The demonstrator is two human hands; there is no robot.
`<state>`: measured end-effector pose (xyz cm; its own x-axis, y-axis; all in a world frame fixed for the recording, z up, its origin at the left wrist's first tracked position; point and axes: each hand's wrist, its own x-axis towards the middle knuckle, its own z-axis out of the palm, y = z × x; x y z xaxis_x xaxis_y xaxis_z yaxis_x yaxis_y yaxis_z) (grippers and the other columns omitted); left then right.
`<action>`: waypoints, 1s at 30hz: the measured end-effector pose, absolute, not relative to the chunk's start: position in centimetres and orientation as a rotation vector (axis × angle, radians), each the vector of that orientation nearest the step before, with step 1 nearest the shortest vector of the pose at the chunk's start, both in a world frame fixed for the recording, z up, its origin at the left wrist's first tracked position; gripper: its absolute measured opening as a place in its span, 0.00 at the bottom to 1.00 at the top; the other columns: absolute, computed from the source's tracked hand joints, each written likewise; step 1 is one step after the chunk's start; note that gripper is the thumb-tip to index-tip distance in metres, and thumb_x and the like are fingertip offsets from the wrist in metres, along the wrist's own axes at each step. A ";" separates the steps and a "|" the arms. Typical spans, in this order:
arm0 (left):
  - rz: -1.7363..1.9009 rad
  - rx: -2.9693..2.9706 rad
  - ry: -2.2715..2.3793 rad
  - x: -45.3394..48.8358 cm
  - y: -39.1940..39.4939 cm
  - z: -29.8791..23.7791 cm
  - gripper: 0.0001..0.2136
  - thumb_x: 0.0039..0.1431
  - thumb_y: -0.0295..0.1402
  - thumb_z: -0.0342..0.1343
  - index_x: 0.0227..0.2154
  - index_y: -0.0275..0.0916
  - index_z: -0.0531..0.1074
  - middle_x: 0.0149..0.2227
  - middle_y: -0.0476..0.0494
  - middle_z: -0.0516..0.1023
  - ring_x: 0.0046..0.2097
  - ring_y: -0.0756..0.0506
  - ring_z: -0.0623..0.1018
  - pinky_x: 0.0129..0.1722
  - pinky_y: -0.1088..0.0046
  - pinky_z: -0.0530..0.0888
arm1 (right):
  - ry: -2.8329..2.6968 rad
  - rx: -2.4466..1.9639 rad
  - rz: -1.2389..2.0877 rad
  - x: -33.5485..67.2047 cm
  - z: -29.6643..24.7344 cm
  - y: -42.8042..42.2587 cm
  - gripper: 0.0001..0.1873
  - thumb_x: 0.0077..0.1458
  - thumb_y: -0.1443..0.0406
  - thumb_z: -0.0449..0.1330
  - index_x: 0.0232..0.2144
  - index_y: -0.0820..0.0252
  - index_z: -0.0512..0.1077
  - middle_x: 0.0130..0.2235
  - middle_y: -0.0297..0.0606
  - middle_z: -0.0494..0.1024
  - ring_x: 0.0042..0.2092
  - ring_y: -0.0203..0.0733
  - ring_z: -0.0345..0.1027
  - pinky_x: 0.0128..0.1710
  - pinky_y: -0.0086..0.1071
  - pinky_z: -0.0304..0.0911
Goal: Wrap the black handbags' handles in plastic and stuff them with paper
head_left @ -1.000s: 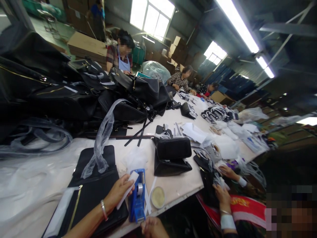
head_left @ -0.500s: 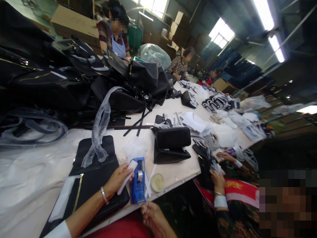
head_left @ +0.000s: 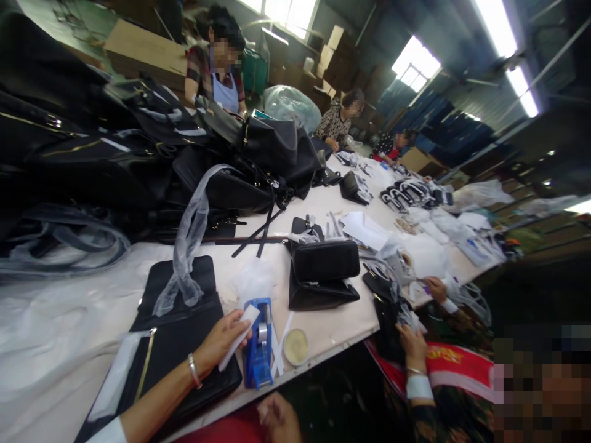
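My left hand [head_left: 227,337] is closed on a folded white strip [head_left: 241,335], held just above the lower corner of a black bag [head_left: 184,344] that lies flat with a gold zipper. To its right stands a blue tape dispenser [head_left: 259,363] with a roll of clear tape in it. Below the dispenser, past the table's edge, is my right hand [head_left: 278,418]. Its fingers are curled with the tips together, and what they may hold is too small to make out. A strap wrapped in clear film [head_left: 188,246] rests across the bag's flap.
A round tin [head_left: 296,346] sits right of the dispenser, in front of another black bag [head_left: 324,277]. Black bags [head_left: 207,166] are heaped at the back left. On my right, a co-worker's hands [head_left: 413,347] handle a dark bag. Several other people sit farther along.
My right hand has drawn down and slightly left, away from the dispenser's front end. My left hand keeps the white strip in about the same place. The view has shifted a little.
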<state>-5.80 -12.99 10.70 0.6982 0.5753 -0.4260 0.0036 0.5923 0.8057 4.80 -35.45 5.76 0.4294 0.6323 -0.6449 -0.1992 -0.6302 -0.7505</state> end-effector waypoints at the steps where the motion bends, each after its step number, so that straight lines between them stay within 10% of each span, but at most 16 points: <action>1: 0.366 0.888 0.734 -5.7 -13.0 10.6 0.18 0.53 0.48 0.57 0.34 0.36 0.70 0.26 0.49 0.74 0.24 0.52 0.70 0.25 0.77 0.65 | -0.487 -1.900 1.227 5.3 7.1 -35.0 0.16 0.44 0.53 0.61 0.21 0.60 0.68 0.19 0.29 0.65 0.21 0.33 0.55 0.22 0.26 0.50; 9: 0.363 0.997 0.668 -5.1 -13.6 10.1 0.18 0.55 0.48 0.56 0.36 0.35 0.68 0.24 0.50 0.72 0.23 0.51 0.68 0.23 0.77 0.62 | -1.216 -1.832 0.783 8.3 17.8 -23.5 0.11 0.60 0.62 0.52 0.34 0.56 0.74 0.33 0.35 0.75 0.37 0.39 0.69 0.38 0.28 0.60; 30: 0.361 0.432 0.479 -6.4 -12.1 11.6 0.11 0.60 0.37 0.54 0.39 0.34 0.68 0.23 0.51 0.66 0.21 0.56 0.61 0.21 0.79 0.58 | -1.269 -1.785 0.914 9.2 12.9 -18.1 0.11 0.59 0.64 0.53 0.45 0.55 0.65 0.32 0.31 0.73 0.35 0.38 0.70 0.37 0.29 0.62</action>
